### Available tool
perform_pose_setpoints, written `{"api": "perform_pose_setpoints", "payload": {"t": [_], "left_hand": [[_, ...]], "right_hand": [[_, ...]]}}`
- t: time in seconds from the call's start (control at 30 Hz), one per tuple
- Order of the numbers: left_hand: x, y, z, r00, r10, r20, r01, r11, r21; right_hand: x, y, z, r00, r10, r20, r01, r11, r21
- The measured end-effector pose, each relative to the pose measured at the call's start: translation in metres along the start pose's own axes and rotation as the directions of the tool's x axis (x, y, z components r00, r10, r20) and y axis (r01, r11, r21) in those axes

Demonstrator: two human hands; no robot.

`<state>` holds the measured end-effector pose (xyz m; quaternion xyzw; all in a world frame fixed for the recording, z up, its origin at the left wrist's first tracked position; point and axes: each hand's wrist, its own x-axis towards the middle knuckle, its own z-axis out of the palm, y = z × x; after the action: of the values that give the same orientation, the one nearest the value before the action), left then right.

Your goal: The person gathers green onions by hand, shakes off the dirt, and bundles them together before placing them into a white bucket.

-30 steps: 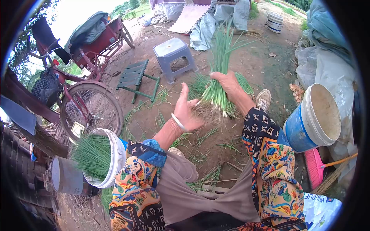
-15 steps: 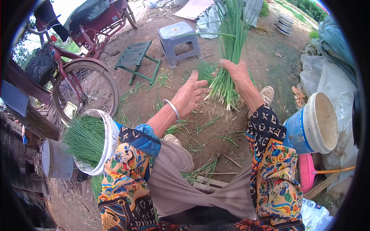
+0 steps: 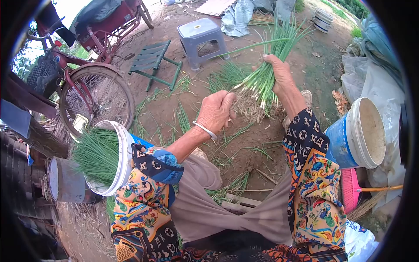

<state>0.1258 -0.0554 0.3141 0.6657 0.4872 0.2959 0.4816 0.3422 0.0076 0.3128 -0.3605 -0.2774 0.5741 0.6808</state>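
Note:
My right hand [image 3: 281, 76] is wrapped around a bunch of green onions [image 3: 279, 46], their leaves pointing up and away and their white ends and brown roots hanging toward me. My left hand [image 3: 216, 109], a bangle on its wrist, is closed just left of the roots. Whatever its curled fingers hold, if anything, is hidden. Beneath and behind the bunch, more loose green onions [image 3: 229, 74] lie on the dirt, with scattered leaves around them. To my left, a white bucket [image 3: 125, 153] tilts with many green onions [image 3: 98, 155] packed inside.
A grey-blue plastic stool [image 3: 200, 32] and a green folding stool [image 3: 150, 61] stand ahead. A red tricycle [image 3: 94, 83] is at the left. On my right are a blue-and-white bucket [image 3: 342, 142], a pink broom [image 3: 349, 190] and plastic sheeting [image 3: 384, 96].
The green onions have come lower and tilted, leaves leaning right. My left hand has gone from spread fingers to closed, moving slightly down beside the roots.

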Motion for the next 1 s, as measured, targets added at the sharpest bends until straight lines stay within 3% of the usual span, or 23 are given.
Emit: {"api": "perform_pose_setpoints", "payload": {"t": [0.1, 0.17, 0.2, 0.27, 0.3, 0.33, 0.37, 0.4, 0.47, 0.5, 0.53, 0.6, 0.63, 0.67, 0.7, 0.73, 0.77, 0.87, 0.9, 1.0], "left_hand": [[0.013, -0.025, -0.009, 0.987, -0.161, 0.030, 0.161, 0.922, -0.353], [0.023, -0.031, -0.009, 0.944, -0.310, 0.115, 0.316, 0.744, -0.588], [0.029, -0.032, -0.008, 0.913, -0.371, 0.168, 0.378, 0.621, -0.686], [0.035, -0.026, 0.007, 0.893, -0.308, 0.328, 0.447, 0.524, -0.725], [0.033, -0.017, 0.013, 0.886, -0.261, 0.385, 0.464, 0.439, -0.769], [0.017, 0.005, 0.016, 0.847, 0.098, 0.522, 0.494, 0.216, -0.842], [0.017, 0.005, 0.019, 0.724, 0.275, 0.632, 0.600, 0.201, -0.775], [0.016, 0.011, 0.028, 0.820, 0.187, 0.541, 0.509, 0.194, -0.838], [0.034, -0.009, 0.022, 0.860, 0.059, 0.508, 0.459, 0.348, -0.817], [0.042, -0.016, 0.018, 0.852, 0.019, 0.523, 0.474, 0.397, -0.786], [0.048, -0.019, 0.019, 0.891, -0.106, 0.442, 0.442, 0.426, -0.789], [0.052, -0.014, 0.019, 0.905, -0.329, 0.271, 0.410, 0.495, -0.766], [0.051, -0.015, 0.017, 0.933, -0.296, 0.205, 0.347, 0.588, -0.731], [0.044, -0.013, 0.017, 0.930, -0.121, 0.347, 0.350, 0.579, -0.736], [0.040, -0.008, 0.017, 0.881, 0.066, 0.468, 0.349, 0.577, -0.739], [0.035, -0.003, 0.016, 0.782, 0.244, 0.573, 0.356, 0.580, -0.733], [0.022, 0.007, 0.013, 0.893, 0.174, 0.416, 0.186, 0.699, -0.690], [0.049, -0.008, 0.007, 0.913, -0.002, 0.408, 0.104, 0.968, -0.228], [0.053, -0.010, 0.009, 0.912, 0.026, 0.409, 0.075, 0.970, -0.229], [0.026, -0.003, 0.031, 0.920, 0.303, 0.247, -0.026, 0.676, -0.736]], "right_hand": [[0.004, -0.024, -0.010, 0.991, 0.018, 0.134, -0.035, 0.992, 0.119], [-0.006, -0.036, -0.002, 0.963, 0.025, 0.269, -0.103, 0.955, 0.280], [-0.010, -0.033, 0.002, 0.939, 0.053, 0.338, -0.202, 0.884, 0.421], [-0.015, -0.025, 0.014, 0.867, 0.079, 0.491, -0.419, 0.649, 0.635], [-0.011, -0.012, 0.013, 0.908, 0.123, 0.402, -0.309, 0.843, 0.441], [-0.010, -0.001, 0.011, 0.976, 0.120, 0.180, -0.119, 0.993, -0.012], [-0.008, 0.009, 0.008, 1.000, -0.019, 0.013, 0.023, 0.874, -0.486], [-0.004, 0.010, 0.004, 1.000, 0.023, -0.015, -0.027, 0.932, -0.361], [-0.012, -0.015, 0.017, 0.996, -0.017, 0.083, 0.034, 0.979, -0.200], [-0.006, -0.022, 0.012, 0.979, 0.014, 0.206, -0.023, 0.999, 0.043], [-0.001, -0.026, 0.006, 0.953, 0.012, 0.304, -0.100, 0.956, 0.277], [-0.005, -0.022, 0.008, 0.948, 0.044, 0.316, -0.173, 0.903, 0.393], [-0.008, -0.019, 0.007, 0.945, 0.060, 0.320, -0.207, 0.870, 0.448], [-0.008, -0.011, -0.001, 0.968, 0.082, 0.237, -0.109, 0.989, 0.102], [-0.003, 0.000, -0.008, 0.986, 0.060, 0.156, -0.016, 0.964, -0.265], [0.004, 0.008, -0.014, 0.997, 0.001, 0.081, 0.047, 0.802, -0.595], [-0.008, 0.008, 0.002, 0.996, -0.060, 0.070, 0.088, 0.834, -0.544], [-0.025, -0.006, 0.019, 0.960, -0.024, 0.279, 0.162, 0.860, -0.484], [-0.036, -0.004, 0.029, 0.952, 0.031, 0.305, 0.103, 0.905, -0.413], [-0.056, 0.006, 0.051, 0.939, 0.044, 0.341, 0.091, 0.925, -0.369]]}}
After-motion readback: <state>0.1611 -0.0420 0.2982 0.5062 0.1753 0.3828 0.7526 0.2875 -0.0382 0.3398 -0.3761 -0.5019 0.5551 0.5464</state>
